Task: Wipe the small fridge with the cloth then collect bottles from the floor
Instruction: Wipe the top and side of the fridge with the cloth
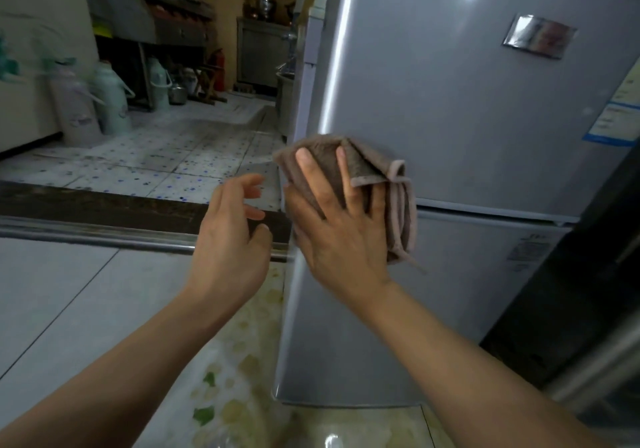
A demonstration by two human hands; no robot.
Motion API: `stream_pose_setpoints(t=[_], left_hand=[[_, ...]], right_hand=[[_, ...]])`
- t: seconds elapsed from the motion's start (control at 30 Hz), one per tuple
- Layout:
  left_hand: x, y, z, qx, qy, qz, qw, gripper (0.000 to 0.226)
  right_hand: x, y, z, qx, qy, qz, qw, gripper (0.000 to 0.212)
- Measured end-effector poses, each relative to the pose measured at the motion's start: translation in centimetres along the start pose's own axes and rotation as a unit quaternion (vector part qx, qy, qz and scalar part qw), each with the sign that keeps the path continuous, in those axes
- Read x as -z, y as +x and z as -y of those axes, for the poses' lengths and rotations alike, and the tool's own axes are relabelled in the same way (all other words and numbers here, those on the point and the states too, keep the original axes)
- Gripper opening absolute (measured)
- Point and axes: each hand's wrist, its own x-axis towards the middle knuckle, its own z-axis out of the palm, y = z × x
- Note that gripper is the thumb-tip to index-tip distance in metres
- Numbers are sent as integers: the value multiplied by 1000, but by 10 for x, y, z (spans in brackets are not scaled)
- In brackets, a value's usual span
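Right hand (pixel 341 229) flat, fingers straight and spread, pressing a folded brown cloth (pixel 374 184) against the silver fridge (pixel 467 108) just above the door seam. Left hand (pixel 230 236) empty, just left of the fridge, fingers loosely curled. Farther left of the fridge, thermos flasks (pixel 93 101) upright on speckled tiles.

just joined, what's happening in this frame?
A person is wiping a small silver fridge. The right hand presses a folded brown cloth flat against the front near the seam between the upper and lower doors. The left hand hovers beside it, fingers loosely curled, holding nothing. Several flasks stand on the tiled floor in the background; nothing has been picked up.
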Motion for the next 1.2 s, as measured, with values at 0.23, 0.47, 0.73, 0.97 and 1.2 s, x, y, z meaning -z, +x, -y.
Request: stream_pose_setpoints(t=[0.23, 0.47, 0.73, 0.97, 1.2], left_hand=[[-19, -16, -20, -7, -4, -11, 1000, 52], [-50, -15, -28, 13, 64, 22, 998, 34], [-57, -11, -16, 12, 87, -10, 996, 25], [-69, -13, -2, -30, 76, -47, 996, 16], [-70, -15, 2, -37, 44, -43, 997, 14]], right_hand=[[12, -77, -84, -28, -21, 30, 999, 70], [16, -142, -162, -223, -17, 49, 973, 61], [16, -128, -161, -501, 238, -43, 831, 69], [-5, -130, -151, -488, 142, -122, 853, 63], [-19, -216, -90, -529, 219, 45, 819, 72]])
